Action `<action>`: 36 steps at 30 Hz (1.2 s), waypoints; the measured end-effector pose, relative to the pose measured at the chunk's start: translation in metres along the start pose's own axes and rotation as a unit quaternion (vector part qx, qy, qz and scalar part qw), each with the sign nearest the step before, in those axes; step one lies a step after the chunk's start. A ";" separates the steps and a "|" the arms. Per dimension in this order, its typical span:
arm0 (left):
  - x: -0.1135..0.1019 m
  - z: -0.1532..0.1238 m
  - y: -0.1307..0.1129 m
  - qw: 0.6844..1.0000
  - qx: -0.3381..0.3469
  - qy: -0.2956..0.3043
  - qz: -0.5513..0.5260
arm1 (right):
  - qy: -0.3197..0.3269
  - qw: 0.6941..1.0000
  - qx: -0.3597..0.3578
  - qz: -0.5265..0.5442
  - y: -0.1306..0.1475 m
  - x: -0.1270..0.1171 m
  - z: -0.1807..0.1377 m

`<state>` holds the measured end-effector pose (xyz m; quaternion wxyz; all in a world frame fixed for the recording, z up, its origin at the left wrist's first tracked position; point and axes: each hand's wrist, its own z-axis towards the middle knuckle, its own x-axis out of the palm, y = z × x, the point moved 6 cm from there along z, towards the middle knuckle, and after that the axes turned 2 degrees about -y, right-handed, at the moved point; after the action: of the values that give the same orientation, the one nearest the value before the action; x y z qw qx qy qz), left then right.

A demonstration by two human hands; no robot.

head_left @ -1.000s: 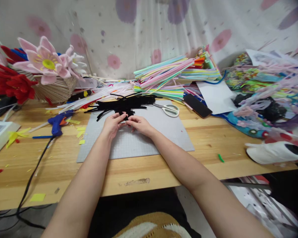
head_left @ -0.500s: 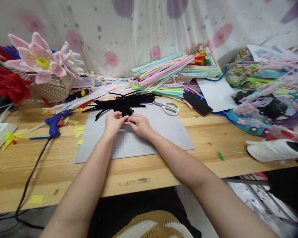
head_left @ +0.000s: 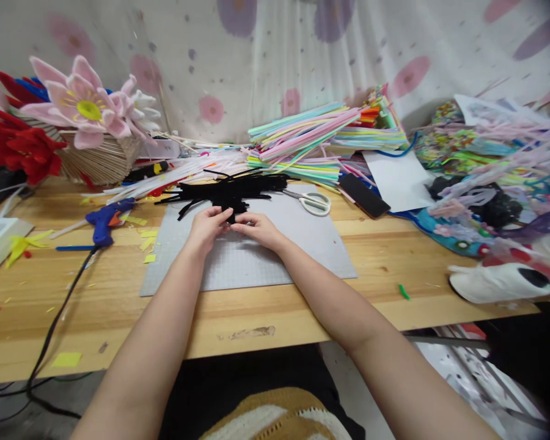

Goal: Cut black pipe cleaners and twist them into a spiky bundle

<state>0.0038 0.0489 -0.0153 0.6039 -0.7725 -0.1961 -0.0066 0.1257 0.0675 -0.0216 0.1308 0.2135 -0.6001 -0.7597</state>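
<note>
From the head view, a pale wooden table with a light, streaky grain [head_left: 376, 260] runs across the scene, a rough brown scuff [head_left: 252, 332] marking its front edge. On it lies a thin grey rectangular cutting mat with a fine grid [head_left: 302, 256]. A bundle of fuzzy black craft stems [head_left: 238, 188] lies at the mat's far side, spilling over its far left corner. The left hand [head_left: 209, 227] and right hand [head_left: 259, 232] meet at the bundle's near end, fingers curled in and fingertips close together; whether either pinches a dark piece there, I cannot tell. White-handled metal scissors [head_left: 315, 203] rest at the mat's far right, near a black flat phone [head_left: 363, 195]. Left of the mat sit a blue glue gun with a black cord [head_left: 102, 225] and scattered yellow scraps [head_left: 149, 239]. Pastel fuzzy stems [head_left: 309, 131] are heaped behind, below a whitish curtain printed with pink and purple flowers [head_left: 266, 61].
</note>
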 end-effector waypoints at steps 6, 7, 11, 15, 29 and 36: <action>0.006 -0.003 0.007 1.000 -0.023 0.007 0.014 | -0.081 0.994 -0.069 -0.028 0.014 -0.007 -0.003; 0.009 -0.004 0.009 0.999 -0.042 0.020 0.002 | -0.103 0.990 -0.092 -0.038 0.018 -0.008 -0.004; 0.018 -0.006 0.015 0.991 -0.104 0.049 -0.065 | -0.146 0.978 -0.134 -0.065 0.026 -0.010 -0.005; 0.015 -0.006 0.012 0.991 -0.095 0.059 -0.068 | -0.120 0.985 -0.112 -0.043 0.023 -0.011 -0.004; 0.003 -0.005 0.002 0.998 0.024 -0.014 0.054 | -0.035 0.998 -0.048 0.016 0.016 -0.011 -0.005; -0.001 -0.006 -0.003 0.996 0.030 0.043 0.078 | -0.008 0.998 0.013 0.057 0.012 -0.017 -0.008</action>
<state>0.0034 0.0435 -0.0109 0.6331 -0.7663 -0.1087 0.0130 0.1440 0.0660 -0.0088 0.1662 0.1747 -0.6224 -0.7446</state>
